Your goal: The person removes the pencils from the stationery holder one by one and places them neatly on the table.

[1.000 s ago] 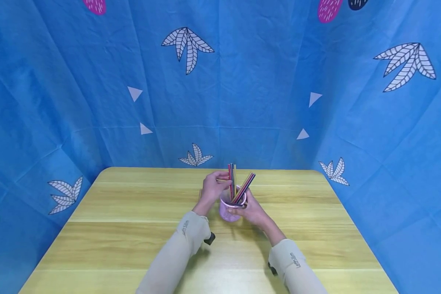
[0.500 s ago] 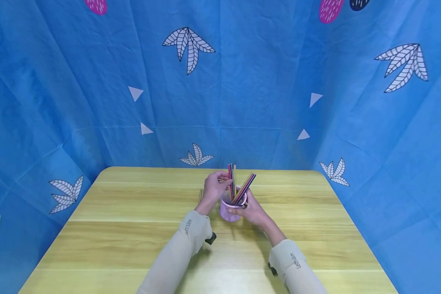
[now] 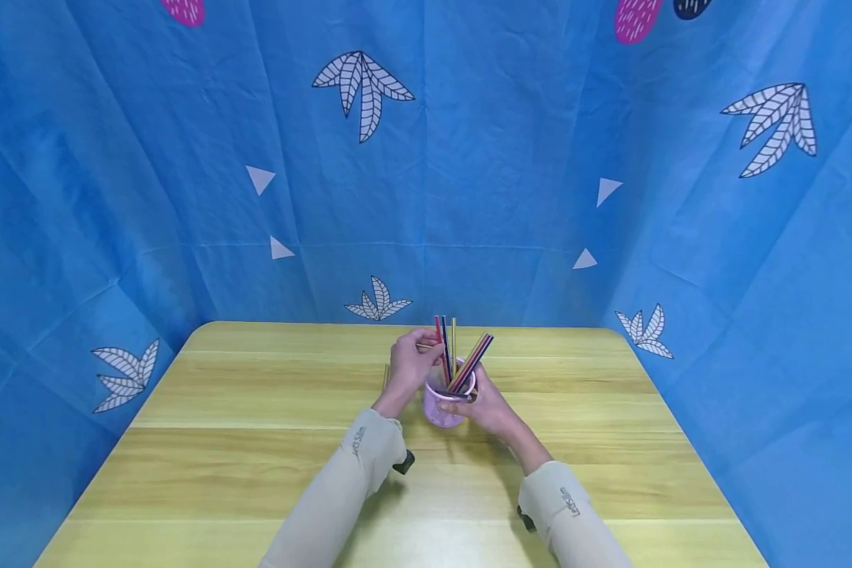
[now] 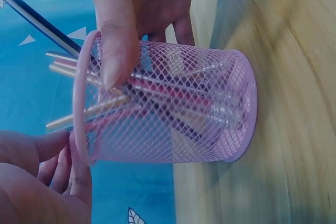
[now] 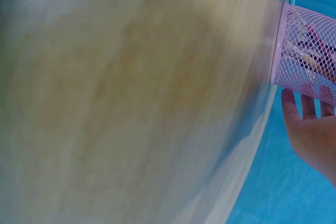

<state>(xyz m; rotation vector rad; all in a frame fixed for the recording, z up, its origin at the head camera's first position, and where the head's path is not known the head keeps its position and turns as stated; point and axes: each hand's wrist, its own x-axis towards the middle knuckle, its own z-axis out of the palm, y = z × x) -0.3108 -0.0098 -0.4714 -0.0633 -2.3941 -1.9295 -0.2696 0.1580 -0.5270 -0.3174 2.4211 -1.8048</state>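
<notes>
A pink mesh pencil cup (image 3: 440, 410) stands upright on the table with several coloured pencils (image 3: 472, 363) leaning in it toward the right. My right hand (image 3: 492, 406) grips the cup from its right side; in the left wrist view its thumb lies over the rim, against a dark pencil (image 4: 39, 19). My left hand (image 3: 410, 364) is at the cup's left rim, pinching a red pencil (image 3: 439, 335). Beside that pencil stand a dark pencil (image 3: 444, 335) and a yellow pencil (image 3: 454, 339). Clear plastic (image 4: 227, 107) shows through the mesh near the cup's base.
A thin light stick (image 3: 386, 375) shows behind the left wrist, partly hidden. The wooden table (image 3: 255, 394) ends at a blue patterned cloth (image 3: 468, 197), which hangs behind and at both sides.
The red and dark pencils at my left fingers have tipped slightly left, apart from the yellow one. My right hand and the cup have barely moved.
</notes>
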